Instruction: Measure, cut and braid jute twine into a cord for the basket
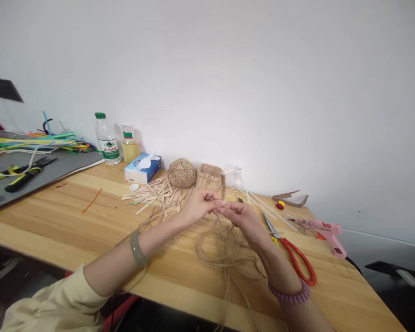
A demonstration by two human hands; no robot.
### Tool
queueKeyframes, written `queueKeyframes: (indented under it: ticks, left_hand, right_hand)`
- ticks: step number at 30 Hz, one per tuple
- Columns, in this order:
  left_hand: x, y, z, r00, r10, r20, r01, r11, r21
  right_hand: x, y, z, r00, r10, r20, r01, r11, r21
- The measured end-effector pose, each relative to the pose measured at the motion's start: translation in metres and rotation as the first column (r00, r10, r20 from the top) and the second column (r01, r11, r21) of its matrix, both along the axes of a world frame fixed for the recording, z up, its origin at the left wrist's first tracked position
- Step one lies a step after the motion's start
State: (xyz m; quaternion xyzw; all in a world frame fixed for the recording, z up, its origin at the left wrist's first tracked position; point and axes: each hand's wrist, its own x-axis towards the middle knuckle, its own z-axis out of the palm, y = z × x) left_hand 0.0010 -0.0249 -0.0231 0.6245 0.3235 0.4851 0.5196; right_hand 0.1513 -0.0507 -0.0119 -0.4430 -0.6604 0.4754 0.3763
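Note:
My left hand and my right hand meet at the fingertips above the wooden table. Both are closed in a pinch on brown jute twine, whose loose loops lie below and trail over the table's front edge. A short braided piece of twine stands up just behind the fingers. Beyond my hands is a small basket made of craft sticks. The twine ball rests to its left, by a heap of loose craft sticks. What exactly sits between the fingertips is partly hidden.
Red-handled scissors and a pink glue gun lie at right. A tissue pack, a water bottle and a bottle of yellow liquid stand at back left. Pliers and pipe cleaners lie on a grey mat.

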Motion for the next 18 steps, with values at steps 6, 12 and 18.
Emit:
queueKeyframes:
  ticks: [6, 12, 18]
  left_hand:
    - [-0.005, 0.002, 0.003, 0.998, -0.060, 0.006, 0.061, 0.989, -0.132]
    - [-0.010, 0.006, 0.008, 0.983, -0.174, -0.053, 0.159, 0.965, -0.207]
    - [-0.016, 0.010, 0.009, 0.944, -0.258, -0.206, 0.210, 0.951, -0.228]
  right_hand:
    - [0.006, 0.004, 0.001, 0.996, 0.066, 0.062, -0.070, 0.996, 0.055]
    - [0.010, 0.006, 0.000, 0.995, 0.058, 0.079, -0.062, 0.997, 0.050]
    - [0.008, 0.004, 0.001, 0.995, 0.033, 0.098, -0.039, 0.997, 0.060]
